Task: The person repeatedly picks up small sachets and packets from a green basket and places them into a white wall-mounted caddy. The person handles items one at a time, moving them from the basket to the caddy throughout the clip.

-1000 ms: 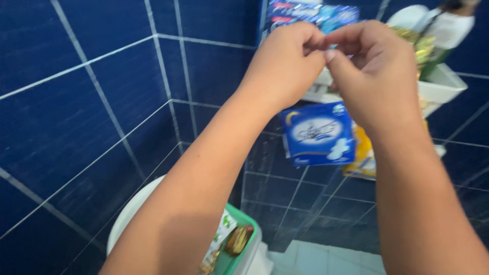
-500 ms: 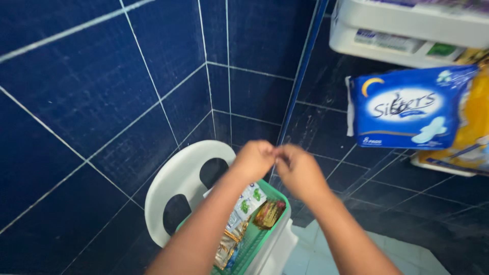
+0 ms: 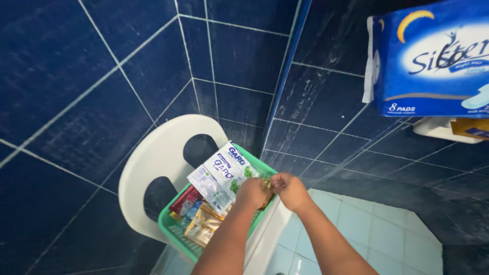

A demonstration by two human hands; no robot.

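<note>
a: head view, looking straight down. left hand (image 3: 251, 193) and right hand (image 3: 290, 187) knuckle to knuckle over the near right corner of the green basket (image 3: 170, 230).

b: fingers?

a: curled shut on both, tips pinched together on a small brown sachet (image 3: 266, 192) wedged between them. mostly hidden by the knuckles, so hard to tell how much of it sits in each pinch.

b: and the sachet itself?

a: right at the basket's rim, partly above the other packets, not lying flat among them.

b: step in hand, as a guess?

a: looks like working on that sachet with both hands, either separating it or settling it into the basket. cannot tell which.

b: next move calling for what?

a: probably a firm two-sided pinch held close over the basket, so nothing slips past the rim toward the pale floor tiles (image 3: 377, 229).

b: around it?

a: basket resting on the seat of a white plastic chair (image 3: 153, 158), pushed into the corner of dark blue wall tiles (image 3: 76, 76). inside: white sachet strip (image 3: 219, 175) with green leaf print leaning on the far rim, gold sachets (image 3: 204, 227), a red packet (image 3: 184, 199).

b: in the way?

a: white strip just beside the left hand, crowding that corner. overhead at right, a blue pack (image 3: 433, 61) hanging under a white shelf (image 3: 440, 130), well apart from the hands.
</note>
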